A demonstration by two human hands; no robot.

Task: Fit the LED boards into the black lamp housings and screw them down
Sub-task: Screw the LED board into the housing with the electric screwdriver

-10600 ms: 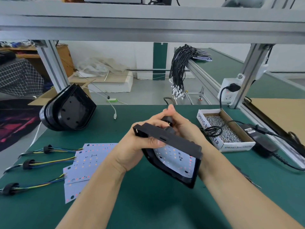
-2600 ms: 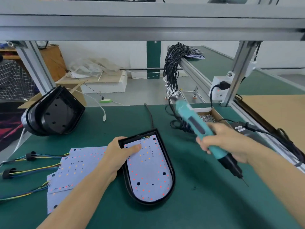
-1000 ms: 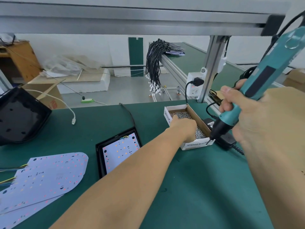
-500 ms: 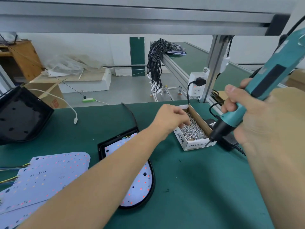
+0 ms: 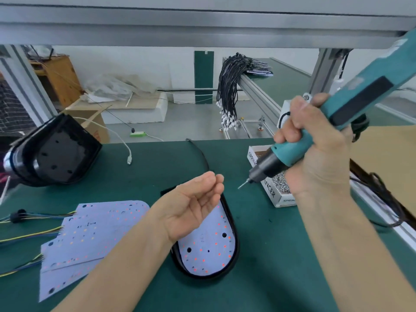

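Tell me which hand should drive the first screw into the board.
Right. The right hand already grips the screwdriver, its bit hanging just above the housing. The left hand is cupped palm up over the board, likely better for feeding screws.

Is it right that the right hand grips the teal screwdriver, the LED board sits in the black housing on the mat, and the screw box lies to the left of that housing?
One slip: the head view shows the screw box to the right of the black housing, not the left. The right hand does grip the teal screwdriver, and the LED board sits in the housing.
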